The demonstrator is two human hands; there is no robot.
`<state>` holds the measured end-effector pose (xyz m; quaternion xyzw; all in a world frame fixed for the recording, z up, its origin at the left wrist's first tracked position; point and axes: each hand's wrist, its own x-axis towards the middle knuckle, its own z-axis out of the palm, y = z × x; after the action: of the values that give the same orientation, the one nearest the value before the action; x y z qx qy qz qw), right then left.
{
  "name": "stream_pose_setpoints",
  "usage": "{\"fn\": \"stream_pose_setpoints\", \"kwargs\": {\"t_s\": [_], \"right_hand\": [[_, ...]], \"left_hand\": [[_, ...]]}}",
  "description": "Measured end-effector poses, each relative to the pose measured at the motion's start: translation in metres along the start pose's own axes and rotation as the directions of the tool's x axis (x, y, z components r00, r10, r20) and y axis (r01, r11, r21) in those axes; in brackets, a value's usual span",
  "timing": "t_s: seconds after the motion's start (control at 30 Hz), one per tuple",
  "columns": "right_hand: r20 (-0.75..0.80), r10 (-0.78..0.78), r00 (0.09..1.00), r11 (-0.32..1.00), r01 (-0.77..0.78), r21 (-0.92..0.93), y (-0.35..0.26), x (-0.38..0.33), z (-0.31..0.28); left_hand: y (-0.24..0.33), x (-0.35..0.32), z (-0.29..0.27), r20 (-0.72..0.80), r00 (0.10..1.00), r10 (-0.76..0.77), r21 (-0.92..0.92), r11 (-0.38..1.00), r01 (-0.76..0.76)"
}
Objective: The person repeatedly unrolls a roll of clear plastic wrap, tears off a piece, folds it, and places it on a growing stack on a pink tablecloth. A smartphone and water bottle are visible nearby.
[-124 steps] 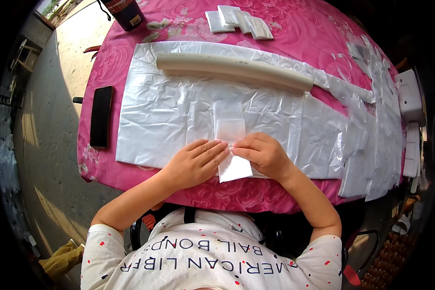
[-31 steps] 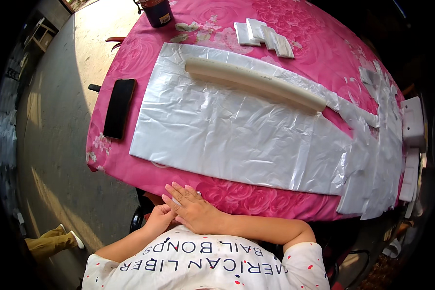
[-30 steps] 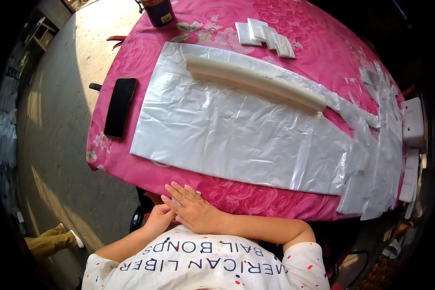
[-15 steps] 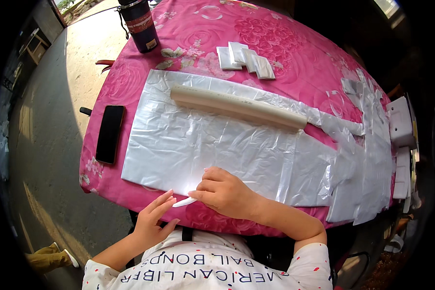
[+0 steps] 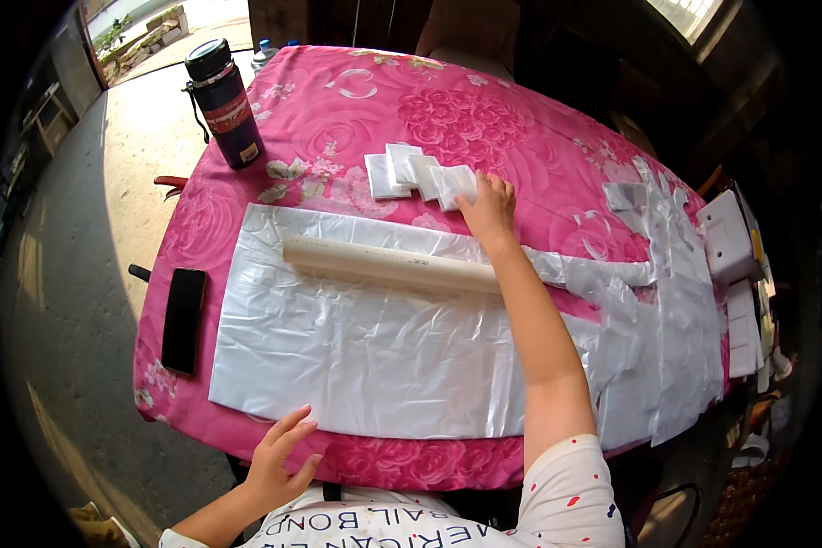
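My right hand (image 5: 491, 210) reaches across the table, its thumb and fingertips closed at the right edge of a small folded white plastic packet (image 5: 451, 184). That packet is the rightmost in an overlapping row of several similar folded packets (image 5: 384, 176). Its arm passes over the right end of a beige pipe (image 5: 384, 262), hiding that part. The pipe lies on a wide flat layer of white plastic film (image 5: 365, 356). Close to the film's front edge, my left hand (image 5: 279, 461) is open with fingers spread, holding nothing.
Crumpled plastic strips (image 5: 680, 338) cover the table's right side, beside white plastic boxes (image 5: 731, 239). On the left lie a black phone (image 5: 184, 321) and a dark flask (image 5: 226, 119) stands farther back. A red-handled object (image 5: 170, 182) shows past the left edge of the pink tablecloth (image 5: 338, 128).
My right hand has gone from a white folded piece at the front edge to the packets at the back. The left hand stays near the front, apart from it. The view has shifted.
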<state>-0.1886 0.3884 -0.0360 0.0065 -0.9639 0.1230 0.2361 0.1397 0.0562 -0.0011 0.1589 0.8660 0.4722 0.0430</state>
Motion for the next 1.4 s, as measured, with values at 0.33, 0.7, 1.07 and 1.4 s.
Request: {"fn": "stream_pose_setpoints", "kwargs": {"t_s": [0.33,0.7,1.07,1.4], "right_hand": [[0.3,-0.409,0.862,0.912,0.379,0.155,0.023,-0.119,-0.094],[0.412,-0.428,0.804,0.846,0.197,0.495,0.007,-0.261,-0.151],[0.294,-0.042,0.955,0.98,0.097,-0.175,0.222,-0.248,-0.187],[-0.284,0.775,0.565,0.511,-0.824,-0.245,0.315,-0.275,-0.222]], "left_hand": [[0.0,0.033,0.008,0.175,0.952,0.251,0.09,0.959,-0.27],[0.006,0.124,0.102,0.21,0.909,0.361,0.389,0.822,-0.416],[0.023,0.137,0.145,0.23,0.857,0.46,0.209,0.837,-0.506],[0.031,0.141,0.15,0.355,0.847,0.395,0.264,0.827,-0.496]]}}
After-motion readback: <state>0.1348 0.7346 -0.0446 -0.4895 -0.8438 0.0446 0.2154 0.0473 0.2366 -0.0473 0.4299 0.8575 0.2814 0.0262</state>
